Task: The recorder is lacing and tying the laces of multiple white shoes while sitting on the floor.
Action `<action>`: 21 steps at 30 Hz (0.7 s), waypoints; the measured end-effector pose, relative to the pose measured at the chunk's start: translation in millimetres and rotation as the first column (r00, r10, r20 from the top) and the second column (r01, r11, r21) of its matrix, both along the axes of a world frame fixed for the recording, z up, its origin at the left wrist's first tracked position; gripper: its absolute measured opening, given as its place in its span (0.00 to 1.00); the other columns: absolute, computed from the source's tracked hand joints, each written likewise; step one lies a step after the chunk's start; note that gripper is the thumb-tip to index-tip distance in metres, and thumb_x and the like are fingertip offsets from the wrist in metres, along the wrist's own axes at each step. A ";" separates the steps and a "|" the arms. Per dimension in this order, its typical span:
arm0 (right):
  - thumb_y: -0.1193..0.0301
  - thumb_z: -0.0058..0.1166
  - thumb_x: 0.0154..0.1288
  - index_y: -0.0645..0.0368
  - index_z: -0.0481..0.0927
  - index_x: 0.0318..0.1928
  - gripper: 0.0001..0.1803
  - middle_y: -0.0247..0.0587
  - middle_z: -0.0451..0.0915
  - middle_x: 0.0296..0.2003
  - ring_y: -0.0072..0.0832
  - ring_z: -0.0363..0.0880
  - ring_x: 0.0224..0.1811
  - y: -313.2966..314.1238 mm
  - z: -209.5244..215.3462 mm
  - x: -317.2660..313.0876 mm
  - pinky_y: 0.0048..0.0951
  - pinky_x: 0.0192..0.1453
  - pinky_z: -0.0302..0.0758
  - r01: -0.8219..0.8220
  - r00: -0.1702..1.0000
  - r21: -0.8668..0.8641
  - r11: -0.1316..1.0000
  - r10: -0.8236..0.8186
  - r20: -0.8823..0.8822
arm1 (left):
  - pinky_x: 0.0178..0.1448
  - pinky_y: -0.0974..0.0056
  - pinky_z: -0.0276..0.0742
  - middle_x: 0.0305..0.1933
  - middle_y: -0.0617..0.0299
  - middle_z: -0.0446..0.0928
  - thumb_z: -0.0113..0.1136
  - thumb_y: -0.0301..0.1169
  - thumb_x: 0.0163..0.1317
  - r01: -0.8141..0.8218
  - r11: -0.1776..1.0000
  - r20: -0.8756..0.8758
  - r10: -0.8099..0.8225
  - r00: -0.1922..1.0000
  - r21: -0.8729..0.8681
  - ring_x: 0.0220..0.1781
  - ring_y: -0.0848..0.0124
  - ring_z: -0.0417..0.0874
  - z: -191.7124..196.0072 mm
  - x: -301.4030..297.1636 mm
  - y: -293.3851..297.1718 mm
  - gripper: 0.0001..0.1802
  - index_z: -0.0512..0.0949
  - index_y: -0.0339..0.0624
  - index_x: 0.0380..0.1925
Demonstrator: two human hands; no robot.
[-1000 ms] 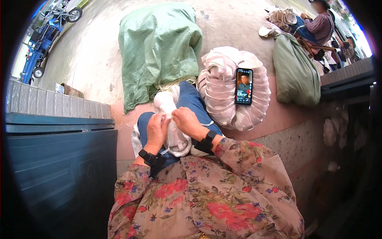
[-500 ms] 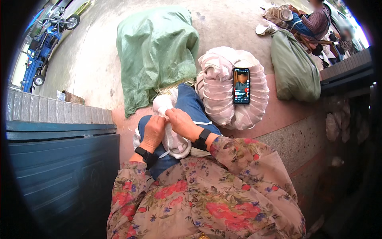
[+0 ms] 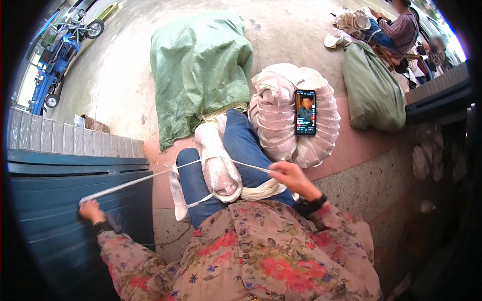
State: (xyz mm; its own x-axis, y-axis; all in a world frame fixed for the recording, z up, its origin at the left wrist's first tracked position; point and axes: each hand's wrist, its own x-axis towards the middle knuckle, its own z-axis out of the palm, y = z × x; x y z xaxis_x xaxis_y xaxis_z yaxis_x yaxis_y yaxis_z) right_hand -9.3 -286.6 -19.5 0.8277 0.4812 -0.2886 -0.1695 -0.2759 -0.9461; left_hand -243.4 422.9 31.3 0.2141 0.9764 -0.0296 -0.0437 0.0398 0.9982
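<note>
We cannot make out the fingers of our left hand (image 3: 91, 210) clearly: it sits far out at the left over the dark blue ribbed panel (image 3: 65, 220), curled into a fist on the end of a white lace (image 3: 135, 181), and the fisheye rim darkens it. The lace runs taut from that fist across to the pale shoe upper (image 3: 217, 161) lying on our blue-trousered knee (image 3: 241, 145), and on to our right hand (image 3: 291, 176), whose fingertips are pressed together pinching the other stretch of it. How the lace passes through the upper is too small to tell, and our flowered sleeves hide the lap below. Beside the knee a stack of more pale uppers (image 3: 281, 115) rests on a reddish ledge (image 3: 361, 150), with a phone (image 3: 305, 112) lying on top, screen lit. Beyond lies a concrete yard (image 3: 120, 80) with a green sack-cloth heap (image 3: 201, 65), a second green sack (image 3: 374, 90), a blue vehicle (image 3: 52, 65) cut off at the edge, and another person (image 3: 396, 27) seated at the far right, partly cut off.
</note>
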 end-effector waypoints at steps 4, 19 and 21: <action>0.70 0.49 0.63 0.60 0.77 0.37 0.08 0.26 0.69 0.19 0.13 0.65 0.17 -77.8 37.3 -6.7 0.17 0.21 0.64 0.578 0.793 0.241 0.779 -0.469 -0.388 | 0.23 0.66 0.72 0.25 0.60 0.75 0.45 0.31 0.61 -0.070 0.991 -0.432 0.113 0.895 0.115 0.23 0.69 0.76 20.9 -120.0 53.0 0.11 0.73 0.37 0.25; 0.70 0.43 0.66 0.65 0.70 0.49 0.14 0.44 0.75 0.45 0.25 0.73 0.46 -115.3 123.4 39.6 0.25 0.47 0.71 0.542 0.822 0.442 0.715 -0.561 -0.100 | 0.12 0.79 0.49 0.16 0.77 0.58 0.51 0.38 0.63 0.329 0.940 -0.328 -0.339 0.882 -0.087 0.13 0.87 0.55 91.8 83.9 -93.1 0.06 0.72 0.51 0.35; 0.70 0.46 0.65 0.61 0.76 0.41 0.09 0.39 0.78 0.39 0.26 0.74 0.43 -79.3 87.4 41.5 0.28 0.47 0.72 0.448 0.889 0.105 0.888 -0.429 -0.161 | 0.11 0.79 0.49 0.15 0.78 0.59 0.50 0.36 0.63 0.513 0.836 -0.333 -0.548 0.767 -0.193 0.12 0.88 0.55 59.8 123.7 -167.4 0.04 0.71 0.51 0.31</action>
State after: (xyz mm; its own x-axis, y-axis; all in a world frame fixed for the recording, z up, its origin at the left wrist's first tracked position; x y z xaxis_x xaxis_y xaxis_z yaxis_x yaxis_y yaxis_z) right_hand 32.2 -365.9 68.0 0.9228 0.1201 -0.3661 -0.3670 -0.0154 -0.9301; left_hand -119.7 255.5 91.1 0.6542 0.6996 -0.2874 0.3705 0.0348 0.9282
